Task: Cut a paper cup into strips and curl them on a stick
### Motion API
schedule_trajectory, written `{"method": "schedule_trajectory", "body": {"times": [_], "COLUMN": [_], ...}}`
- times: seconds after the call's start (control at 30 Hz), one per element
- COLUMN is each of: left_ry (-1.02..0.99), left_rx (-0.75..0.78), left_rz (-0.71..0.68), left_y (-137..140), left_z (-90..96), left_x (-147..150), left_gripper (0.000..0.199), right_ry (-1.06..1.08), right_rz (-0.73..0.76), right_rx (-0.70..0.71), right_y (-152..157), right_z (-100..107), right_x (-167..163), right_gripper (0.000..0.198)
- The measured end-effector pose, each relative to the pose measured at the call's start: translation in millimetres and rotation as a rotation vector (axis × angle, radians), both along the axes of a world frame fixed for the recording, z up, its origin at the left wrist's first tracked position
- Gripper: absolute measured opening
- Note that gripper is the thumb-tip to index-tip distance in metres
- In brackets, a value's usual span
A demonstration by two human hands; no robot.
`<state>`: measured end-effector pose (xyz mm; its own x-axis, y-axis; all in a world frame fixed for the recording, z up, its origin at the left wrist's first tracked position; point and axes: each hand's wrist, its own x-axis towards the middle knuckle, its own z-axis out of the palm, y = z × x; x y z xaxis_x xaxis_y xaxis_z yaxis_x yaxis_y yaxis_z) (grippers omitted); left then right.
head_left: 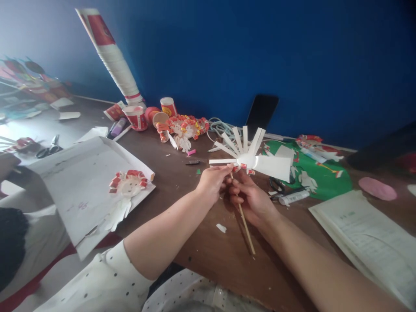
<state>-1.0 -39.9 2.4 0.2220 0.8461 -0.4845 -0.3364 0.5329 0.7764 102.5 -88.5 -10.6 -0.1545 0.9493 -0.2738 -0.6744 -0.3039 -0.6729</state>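
A: What does the surface [201, 255] look like?

B: Brown wood, wide, littered with paper scraps. It runs back to a deep blue wall [292, 52], and the left side of the room washes out in pale light.

A: And the hands?

B: They meet near the middle. The left hand [212, 182] has its grip pinched at the base of a cut paper cup [250, 158], whose white strips fan upward and outward like spokes, with one broad flap out to the right. The right hand [251, 199] has its grip pressed together around a thin wooden stick [246, 229] that slants down toward the person from under the cup. The cup is held just above the surface, in front of the wall.

A: What lies around them?

B: To the left, a flat piece of white cardboard [81, 186] carries a paper-cup figure [127, 184] with a red fringe. Behind it, a tall stack of paper cups [112, 56] leans against the wall, with a red cup [136, 117] at its foot and a cluster of finished red-and-white cup figures [182, 128] beside that. Scissors [48, 148] rest at the far left.

A: And on the right?

B: A green sheet [325, 180] with cut pieces on it, a white tube [294, 197] just beside it, a dark phone [261, 110] propped against the wall, a pink disc [377, 188], and an open printed book [364, 234] near the right forearm.
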Motion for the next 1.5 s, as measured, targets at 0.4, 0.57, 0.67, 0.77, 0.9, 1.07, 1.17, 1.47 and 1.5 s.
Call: {"method": "schedule_trajectory", "body": {"times": [0.4, 0.57, 0.67, 0.77, 0.9, 1.07, 1.17, 1.47, 1.5], "left_ry": [0.061, 0.044, 0.041, 0.049, 0.066, 0.071, 0.064, 0.009, 0.007], "left_rx": [0.089, 0.123, 0.104, 0.110, 0.125, 0.134, 0.138, 0.109, 0.096], "left_rz": [0.024, 0.068, 0.053, 0.051, 0.067, 0.067, 0.078, 0.060, 0.055], "left_y": [1, 1, -2, -3, -3, -3, -3, -1, -1], "left_z": [-1.3, 0.6, 3.4, 4.5, 3.1, 1.8, 1.1, -1.7, -1.2], "left_x": [-2, 0, 2, 2, 3, 3, 3, 2, 2], "left_gripper": [0.016, 0.010, 0.008, 0.007, 0.007, 0.010, 0.012, 0.015, 0.015], "right_ry": [-0.052, -0.070, -0.072, -0.070, -0.063, -0.072, -0.078, -0.115, -0.115], "right_rz": [-0.041, -0.121, -0.155, -0.180, -0.208, -0.217, -0.223, -0.232, -0.228], "right_rx": [-0.067, -0.080, -0.070, -0.080, -0.086, -0.090, -0.077, -0.091, -0.094], "right_y": [2, 6, 9, 10, 10, 10, 9, 8, 8], "right_z": [2, -1, -4, -6, -5, -5, -6, -3, -3], "right_x": [2, 4, 4, 3, 3, 2, 1, -1, -1], "right_gripper": [0.028, 0.016, 0.013, 0.011, 0.010, 0.011, 0.012, 0.013, 0.014]}}
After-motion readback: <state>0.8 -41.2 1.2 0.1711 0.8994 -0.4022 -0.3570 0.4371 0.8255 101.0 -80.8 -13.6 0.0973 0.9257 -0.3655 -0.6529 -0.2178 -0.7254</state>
